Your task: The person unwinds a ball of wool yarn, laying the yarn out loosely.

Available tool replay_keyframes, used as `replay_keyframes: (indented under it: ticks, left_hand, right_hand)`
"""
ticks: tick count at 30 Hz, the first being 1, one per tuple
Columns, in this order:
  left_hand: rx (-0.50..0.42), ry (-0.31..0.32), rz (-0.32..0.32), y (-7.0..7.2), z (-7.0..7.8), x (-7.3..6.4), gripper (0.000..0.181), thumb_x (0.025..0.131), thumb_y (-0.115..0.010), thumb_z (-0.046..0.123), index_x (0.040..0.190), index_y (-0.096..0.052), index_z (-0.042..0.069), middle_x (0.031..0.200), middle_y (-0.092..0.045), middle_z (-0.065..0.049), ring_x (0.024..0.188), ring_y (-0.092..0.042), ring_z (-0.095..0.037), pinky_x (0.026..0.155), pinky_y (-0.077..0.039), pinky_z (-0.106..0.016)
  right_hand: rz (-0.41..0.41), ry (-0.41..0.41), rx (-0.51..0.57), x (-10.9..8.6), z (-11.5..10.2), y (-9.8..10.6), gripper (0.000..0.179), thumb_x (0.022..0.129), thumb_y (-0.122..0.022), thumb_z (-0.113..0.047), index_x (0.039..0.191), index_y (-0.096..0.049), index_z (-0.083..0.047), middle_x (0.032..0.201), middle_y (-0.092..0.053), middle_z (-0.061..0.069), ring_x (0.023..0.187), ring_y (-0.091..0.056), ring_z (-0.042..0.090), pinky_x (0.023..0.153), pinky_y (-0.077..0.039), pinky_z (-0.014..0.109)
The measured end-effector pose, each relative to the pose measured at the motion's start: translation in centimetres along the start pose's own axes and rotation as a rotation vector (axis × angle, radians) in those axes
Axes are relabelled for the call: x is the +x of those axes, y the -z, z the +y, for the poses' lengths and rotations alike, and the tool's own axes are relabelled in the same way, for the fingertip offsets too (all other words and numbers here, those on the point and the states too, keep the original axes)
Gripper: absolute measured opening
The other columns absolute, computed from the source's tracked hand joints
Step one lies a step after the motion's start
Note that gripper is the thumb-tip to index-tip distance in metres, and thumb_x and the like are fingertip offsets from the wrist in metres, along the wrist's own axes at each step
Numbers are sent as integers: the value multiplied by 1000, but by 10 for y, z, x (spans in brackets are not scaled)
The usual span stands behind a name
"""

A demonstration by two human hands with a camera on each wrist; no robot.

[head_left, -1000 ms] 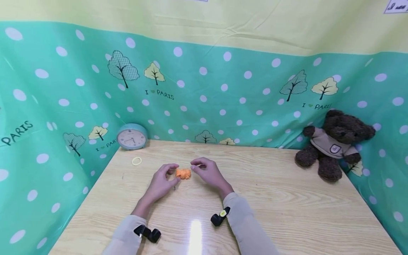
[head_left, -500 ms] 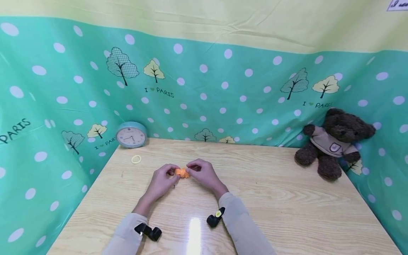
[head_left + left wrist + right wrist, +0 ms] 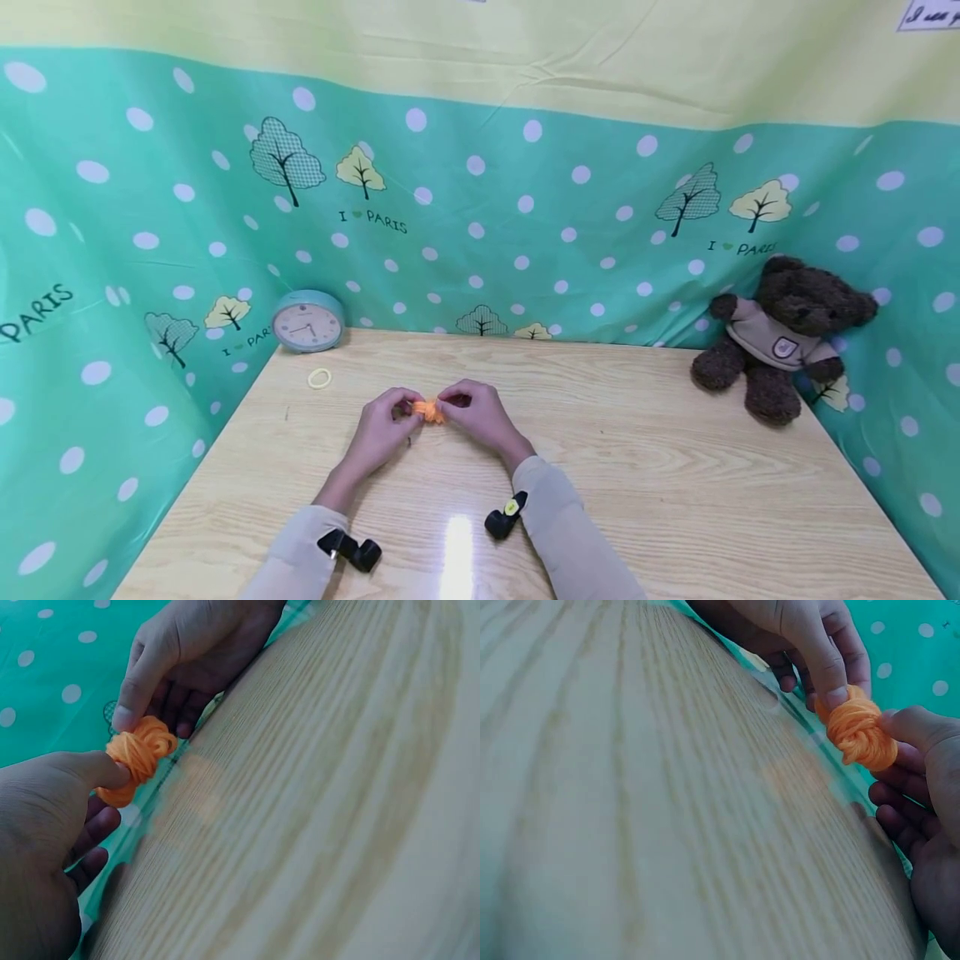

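Note:
A small bundle of orange yarn (image 3: 429,410), wound tightly round its middle, is held just over the wooden table between both hands. My left hand (image 3: 381,431) pinches its left end, the thumb (image 3: 109,771) pressing on the strands in the left wrist view. From the other side my right hand (image 3: 483,417) pinches the right end between thumb and fingers. Loops of the yarn (image 3: 861,735) bulge between the two thumbs in the right wrist view. The fingertips behind the bundle are partly hidden.
A pale yellow ring (image 3: 319,379) lies on the wooden table (image 3: 637,467) left of the hands. Behind it stands a blue round clock (image 3: 308,322). A brown teddy bear (image 3: 780,342) sits at the back right, against the green dotted curtain (image 3: 525,242).
My right hand has come left from beside the yarn bundle and now pinches its right end. The left hand has kept its hold in nearly the same place.

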State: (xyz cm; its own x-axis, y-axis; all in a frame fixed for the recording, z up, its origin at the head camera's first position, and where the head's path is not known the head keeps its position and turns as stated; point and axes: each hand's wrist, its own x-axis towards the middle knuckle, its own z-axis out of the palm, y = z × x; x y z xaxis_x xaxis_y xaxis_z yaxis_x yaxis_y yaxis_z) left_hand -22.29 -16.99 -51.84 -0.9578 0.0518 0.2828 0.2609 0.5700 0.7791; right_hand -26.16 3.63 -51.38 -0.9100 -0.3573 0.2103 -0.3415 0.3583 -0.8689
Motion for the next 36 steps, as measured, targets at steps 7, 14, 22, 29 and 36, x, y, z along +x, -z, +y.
replay_keyframes:
  ticks: [7,14,22,29,36]
  left_hand:
    - [-4,1,9,1,3,-1,19,86,-80,5,102,-74,15,99,-73,-2,89,-65,-16,72,-50,-22]
    - [-18,-15,18,1,2,0,19,86,-80,5,101,-74,15,99,-73,-1,88,-66,-15,73,-50,-21]
    - [-60,-26,37,-2,4,-1,21,85,-80,4,103,-74,12,99,-74,-4,88,-67,-16,75,-53,-22]
    - [-112,25,32,-2,13,1,18,89,-78,7,106,-73,11,101,-75,-4,92,-68,-15,81,-59,-24]
    - [-124,-9,20,3,30,3,14,89,-77,9,103,-75,10,102,-76,-5,92,-69,-18,86,-62,-40]
  right_hand:
    - [18,16,-26,-1,-1,0,8,94,-76,-17,98,-80,-12,96,-77,1,86,-66,6,79,-56,20]
    - [37,-18,0,-2,-2,1,7,95,-73,-19,96,-79,-16,95,-76,-1,86,-65,8,79,-55,23]
    - [68,-78,60,-7,-1,11,9,96,-70,-20,96,-78,-15,95,-75,1,88,-64,11,81,-55,26]
    - [106,-79,77,-13,4,30,7,95,-72,-16,95,-78,-13,93,-75,3,86,-62,12,78,-53,23]
    - [85,-98,84,-26,2,59,5,95,-73,-14,95,-78,-14,94,-75,2,88,-64,15,79,-54,24]
